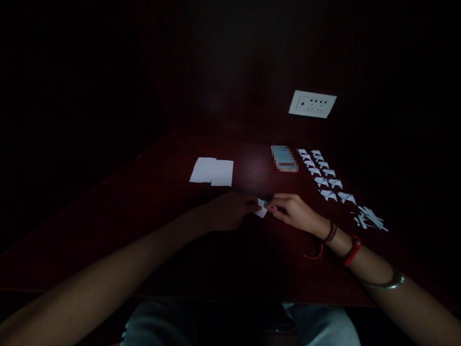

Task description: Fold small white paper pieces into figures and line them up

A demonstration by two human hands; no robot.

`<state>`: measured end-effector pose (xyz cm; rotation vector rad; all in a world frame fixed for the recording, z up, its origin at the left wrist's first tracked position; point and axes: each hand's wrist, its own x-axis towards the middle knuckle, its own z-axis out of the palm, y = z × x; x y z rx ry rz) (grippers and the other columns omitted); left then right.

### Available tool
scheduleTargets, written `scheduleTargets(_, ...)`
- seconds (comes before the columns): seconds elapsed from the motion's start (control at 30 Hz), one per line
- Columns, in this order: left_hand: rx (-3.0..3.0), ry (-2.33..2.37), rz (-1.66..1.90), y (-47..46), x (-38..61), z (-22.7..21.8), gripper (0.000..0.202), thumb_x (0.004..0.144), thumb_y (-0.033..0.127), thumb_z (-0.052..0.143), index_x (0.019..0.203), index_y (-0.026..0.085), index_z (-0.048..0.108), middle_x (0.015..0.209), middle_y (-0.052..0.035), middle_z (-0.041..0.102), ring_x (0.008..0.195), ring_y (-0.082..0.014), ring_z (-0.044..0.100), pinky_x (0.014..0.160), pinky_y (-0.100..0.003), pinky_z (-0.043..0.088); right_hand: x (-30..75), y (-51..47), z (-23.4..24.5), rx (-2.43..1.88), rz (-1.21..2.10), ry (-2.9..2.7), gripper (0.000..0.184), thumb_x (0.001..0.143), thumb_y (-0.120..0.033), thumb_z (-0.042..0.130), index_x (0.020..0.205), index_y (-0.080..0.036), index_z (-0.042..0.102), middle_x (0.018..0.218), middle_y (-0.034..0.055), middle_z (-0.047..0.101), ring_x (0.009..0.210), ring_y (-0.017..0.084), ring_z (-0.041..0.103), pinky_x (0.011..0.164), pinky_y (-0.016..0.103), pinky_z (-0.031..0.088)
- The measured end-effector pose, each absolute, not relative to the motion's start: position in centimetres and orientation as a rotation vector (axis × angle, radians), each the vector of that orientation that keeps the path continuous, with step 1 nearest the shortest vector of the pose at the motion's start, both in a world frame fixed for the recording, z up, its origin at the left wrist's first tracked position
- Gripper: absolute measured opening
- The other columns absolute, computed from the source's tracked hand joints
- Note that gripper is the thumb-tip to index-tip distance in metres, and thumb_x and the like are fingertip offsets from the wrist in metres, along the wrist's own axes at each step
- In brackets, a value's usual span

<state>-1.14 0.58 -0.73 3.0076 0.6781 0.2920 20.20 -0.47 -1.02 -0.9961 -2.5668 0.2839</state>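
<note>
The scene is dim. My left hand (230,211) and my right hand (293,211) meet at the middle of a dark red table (151,211). Between their pinched fingertips is a small white piece of paper (261,208), partly folded and resting on or just above the tabletop. Both hands have their fingers closed on it. My right wrist wears red threads and a metal bangle.
Two overlapping white paper sheets (212,171) lie behind my left hand. Two rows of several small folded paper shapes (326,175) run along the right, with a heap of paper scraps (370,218) near them. A blurred bluish box (284,158) and a white wall socket plate (312,104) sit farther back.
</note>
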Motion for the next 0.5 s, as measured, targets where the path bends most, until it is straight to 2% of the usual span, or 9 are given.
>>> scheduleTargets(0.5, 3.038, 0.754, 0.267, 0.41, -1.08, -1.17, 0.041, 0.072, 0.004, 0.039, 0.110, 0.019, 0.043, 0.115, -0.0046, 0.045, 0.101, -0.0158, 0.044, 0.082, -0.028, 0.036, 20.22, -0.50, -0.82, -0.978, 0.275, -2.681, 0.014, 0.076, -0.012, 0.043, 0.082, -0.015, 0.056, 0.075, 0.0023, 0.052, 0.066, 0.010, 0.048, 0.061, 0.020, 0.036)
